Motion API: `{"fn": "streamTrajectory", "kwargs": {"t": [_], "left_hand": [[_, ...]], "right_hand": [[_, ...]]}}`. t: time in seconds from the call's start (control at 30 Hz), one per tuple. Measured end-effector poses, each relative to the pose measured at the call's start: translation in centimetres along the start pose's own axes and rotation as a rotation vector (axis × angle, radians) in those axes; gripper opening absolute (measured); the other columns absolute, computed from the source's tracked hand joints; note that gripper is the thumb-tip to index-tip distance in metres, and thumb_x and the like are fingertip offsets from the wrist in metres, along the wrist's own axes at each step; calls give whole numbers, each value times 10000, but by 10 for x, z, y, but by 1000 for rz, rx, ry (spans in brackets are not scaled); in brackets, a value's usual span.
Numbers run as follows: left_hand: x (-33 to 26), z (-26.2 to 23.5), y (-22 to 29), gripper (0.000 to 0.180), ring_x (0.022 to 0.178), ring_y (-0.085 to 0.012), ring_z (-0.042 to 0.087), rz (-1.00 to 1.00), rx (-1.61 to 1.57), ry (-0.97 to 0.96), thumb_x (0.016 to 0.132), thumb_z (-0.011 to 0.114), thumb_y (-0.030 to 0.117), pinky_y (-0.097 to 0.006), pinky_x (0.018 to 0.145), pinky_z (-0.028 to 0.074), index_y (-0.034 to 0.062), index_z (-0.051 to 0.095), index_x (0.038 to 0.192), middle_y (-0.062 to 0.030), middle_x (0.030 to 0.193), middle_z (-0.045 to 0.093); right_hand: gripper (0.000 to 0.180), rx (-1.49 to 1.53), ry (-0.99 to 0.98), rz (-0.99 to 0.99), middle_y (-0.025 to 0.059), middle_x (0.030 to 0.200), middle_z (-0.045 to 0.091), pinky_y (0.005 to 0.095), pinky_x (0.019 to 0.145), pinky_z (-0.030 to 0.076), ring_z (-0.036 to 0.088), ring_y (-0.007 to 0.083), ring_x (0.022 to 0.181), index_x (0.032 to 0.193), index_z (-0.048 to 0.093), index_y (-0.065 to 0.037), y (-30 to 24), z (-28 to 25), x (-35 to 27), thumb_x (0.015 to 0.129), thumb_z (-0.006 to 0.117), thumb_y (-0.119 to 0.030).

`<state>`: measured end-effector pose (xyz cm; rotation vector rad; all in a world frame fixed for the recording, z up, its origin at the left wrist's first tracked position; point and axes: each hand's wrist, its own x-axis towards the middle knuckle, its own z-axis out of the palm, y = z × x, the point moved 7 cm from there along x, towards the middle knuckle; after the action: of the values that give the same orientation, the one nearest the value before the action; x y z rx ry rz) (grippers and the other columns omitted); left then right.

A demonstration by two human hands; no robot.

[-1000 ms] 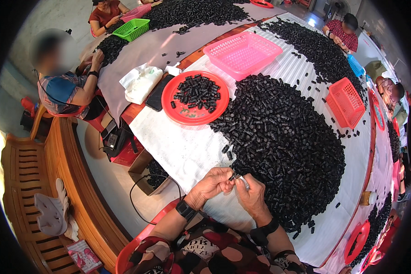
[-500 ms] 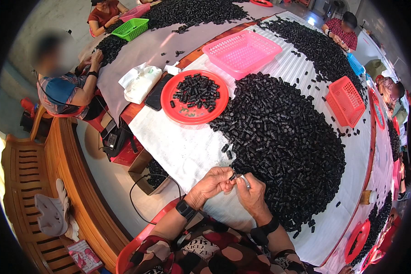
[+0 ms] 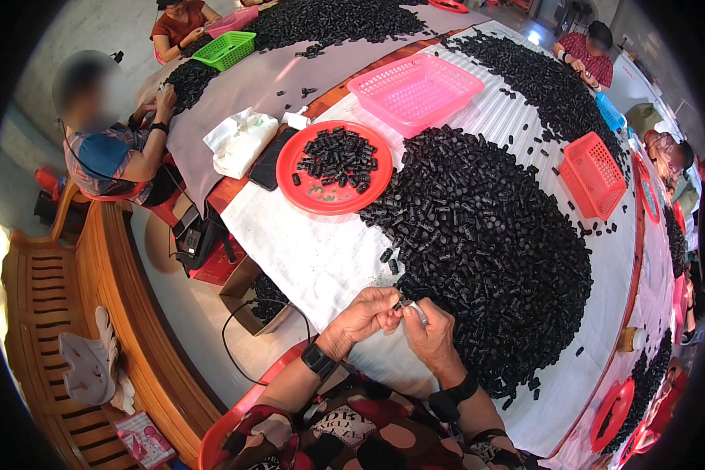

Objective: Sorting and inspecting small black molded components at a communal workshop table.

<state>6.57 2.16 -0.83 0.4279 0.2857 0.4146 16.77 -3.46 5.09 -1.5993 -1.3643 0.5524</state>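
In front of me, at the near edge of the white-covered table, my hands meet with their fingertips close together. My left hand (image 3: 368, 313) pinches a small black cylindrical piece (image 3: 400, 305). Closed beside it, my right hand (image 3: 432, 335) grips a small pale object (image 3: 421, 312), mostly covered by the fingers, its kind unclear. Just beyond lies a big heap of black cylindrical pieces (image 3: 486, 243). A round red tray (image 3: 290, 192) left of the heap holds more such pieces.
A pink basket (image 3: 423, 117) stands behind the heap, a red basket (image 3: 595, 176) to its right. A phone (image 3: 270, 163) and a white tissue pack (image 3: 240, 141) lie left of the tray. Co-workers, one (image 3: 117, 157) at left, sit around the tables. A wooden bench (image 3: 47, 313) stands left.
My right hand's fingers have shifted slightly at the black piece. My left hand stays nearly in place, and the heap and tray look the same.
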Motion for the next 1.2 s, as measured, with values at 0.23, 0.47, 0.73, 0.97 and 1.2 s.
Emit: {"fn": "streamTrajectory", "kwargs": {"t": [0.23, 0.47, 0.73, 0.97, 1.2], "left_hand": [[0, 0, 0, 248, 591, -126, 484, -1, 11, 14, 915, 582, 222, -254, 537, 394, -12, 538, 843, -79, 756, 565], [0, 1, 0, 254, 581, -127, 472, 6, -12, 3, 911, 587, 226, -257, 532, 385, -14, 544, 839, -78, 757, 562], [0, 1, 1, 246, 586, -125, 480, 7, -18, 0, 911, 587, 220, -256, 526, 388, -10, 537, 840, -81, 761, 564], [0, 0, 0, 211, 602, -113, 515, 5, -12, -21, 929, 561, 193, -247, 528, 417, -14, 558, 886, -70, 776, 581], [1, -1, 0, 252, 579, -127, 477, 10, 1, 5, 912, 587, 227, -256, 528, 392, -13, 553, 843, -75, 753, 564]], "right_hand": [[241, -10, -12, -21, 155, 666, 561, 371, 514, 452, 583, 324, 588, 736, 522, -2, -2, 1, 0, 881, 588, -183], [237, 34, 17, -18, 163, 670, 561, 369, 519, 455, 589, 325, 596, 744, 526, 3, 1, 0, 0, 882, 586, -180], [241, 1, 0, -18, 163, 670, 562, 376, 514, 452, 588, 335, 595, 738, 518, 0, -1, 0, 0, 881, 586, -182], [225, -12, -6, -31, 162, 674, 565, 383, 512, 452, 586, 339, 597, 748, 524, -4, -4, 0, 1, 876, 591, -177], [227, 21, 19, -25, 164, 675, 560, 382, 513, 451, 578, 339, 592, 741, 520, 0, 1, 0, 0, 875, 588, -170]]}}
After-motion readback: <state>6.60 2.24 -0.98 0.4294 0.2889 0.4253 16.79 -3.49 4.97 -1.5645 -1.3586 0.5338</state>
